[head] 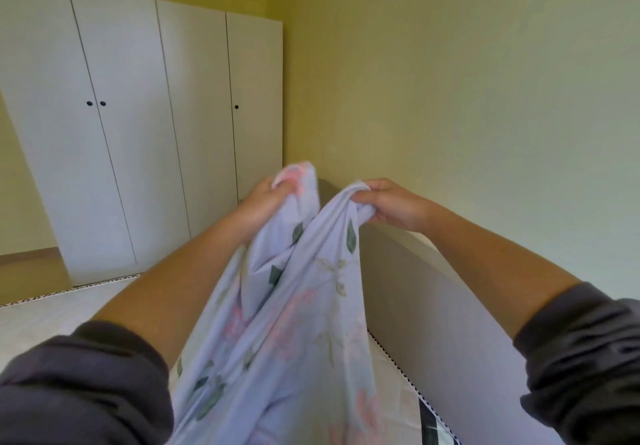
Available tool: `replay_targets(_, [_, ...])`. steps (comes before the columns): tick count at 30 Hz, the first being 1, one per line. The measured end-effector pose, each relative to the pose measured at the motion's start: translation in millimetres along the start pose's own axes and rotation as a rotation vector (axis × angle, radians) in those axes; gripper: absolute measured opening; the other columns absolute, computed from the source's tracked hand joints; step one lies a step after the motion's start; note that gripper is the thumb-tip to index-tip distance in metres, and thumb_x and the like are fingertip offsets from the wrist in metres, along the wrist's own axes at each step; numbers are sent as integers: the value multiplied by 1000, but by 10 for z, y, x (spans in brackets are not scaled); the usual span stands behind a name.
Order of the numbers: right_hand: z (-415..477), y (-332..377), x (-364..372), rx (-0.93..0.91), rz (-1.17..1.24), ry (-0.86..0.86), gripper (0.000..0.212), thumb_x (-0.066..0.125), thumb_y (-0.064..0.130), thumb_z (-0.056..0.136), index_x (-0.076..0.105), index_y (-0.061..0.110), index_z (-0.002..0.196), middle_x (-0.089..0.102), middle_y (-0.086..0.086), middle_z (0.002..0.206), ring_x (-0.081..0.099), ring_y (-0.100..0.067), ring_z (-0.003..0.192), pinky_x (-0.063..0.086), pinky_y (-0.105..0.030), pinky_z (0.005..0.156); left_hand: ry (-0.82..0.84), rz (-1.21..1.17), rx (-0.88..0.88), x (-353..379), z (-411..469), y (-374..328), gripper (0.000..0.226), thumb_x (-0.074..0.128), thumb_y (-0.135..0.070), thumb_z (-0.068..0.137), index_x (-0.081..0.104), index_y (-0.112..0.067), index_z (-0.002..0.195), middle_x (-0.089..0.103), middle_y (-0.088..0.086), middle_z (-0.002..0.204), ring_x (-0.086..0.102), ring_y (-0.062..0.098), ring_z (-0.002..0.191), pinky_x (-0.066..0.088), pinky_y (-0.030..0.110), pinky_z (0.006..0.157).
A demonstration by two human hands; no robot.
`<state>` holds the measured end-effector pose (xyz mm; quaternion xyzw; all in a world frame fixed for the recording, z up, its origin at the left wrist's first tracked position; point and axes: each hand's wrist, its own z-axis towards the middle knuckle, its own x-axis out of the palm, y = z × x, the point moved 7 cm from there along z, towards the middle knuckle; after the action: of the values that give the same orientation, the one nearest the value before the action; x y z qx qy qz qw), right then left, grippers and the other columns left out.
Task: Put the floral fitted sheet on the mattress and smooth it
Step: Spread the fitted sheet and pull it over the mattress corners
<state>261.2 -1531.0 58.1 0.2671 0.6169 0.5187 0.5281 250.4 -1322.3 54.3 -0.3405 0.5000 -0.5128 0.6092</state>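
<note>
The floral fitted sheet (294, 323), pale lilac with pink flowers and green leaves, hangs bunched in the air in front of me. My left hand (266, 202) grips one gathered part of its upper edge. My right hand (391, 207) grips another part a little to the right, fingers curled round the cloth. Between the two hands the fabric falls in folds down to the bottom of the view. The bare white mattress (52, 316) lies below at the left, with a patterned piped edge; part of it also shows at the lower right.
A grey headboard (433, 299) runs along the yellow wall (485, 98) on the right. A white wardrobe (138, 126) with several doors stands at the far end of the mattress. Wooden floor shows at the far left.
</note>
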Motion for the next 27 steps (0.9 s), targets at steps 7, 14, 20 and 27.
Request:
replay_targets(7, [-113,158,-122,-9,20,-10,6,65,7,87,70,10,89,73,-2,76,67,-12,65,54,-24,61,226,186,-8,492,-18,29,23,71,-37,83,70,-15,88,68,0,82,60,15,76,42,22,66])
replay_targets(14, [-391,-378,27,270,-176,393,11,63,20,88,74,22,88,71,11,79,67,-3,73,53,-27,80,5,4,-26,80,89,-38,23,57,-31,94,66,-12,103,67,16,106,65,29,94,49,38,88])
replay_targets(20, [-121,-268,4,13,585,-167,26,47,32,99,64,12,97,75,-2,83,73,-17,75,57,-28,57,-28,56,-21,-44,25,-16,23,51,-29,98,63,-12,108,67,12,106,62,26,97,48,33,87])
replay_targets(27, [-504,-748,664,484,-367,683,39,74,18,83,61,14,119,69,2,112,67,-9,95,53,-26,81,-282,174,107,-468,42,-201,15,52,-28,97,61,-16,96,59,7,89,52,17,76,36,23,59])
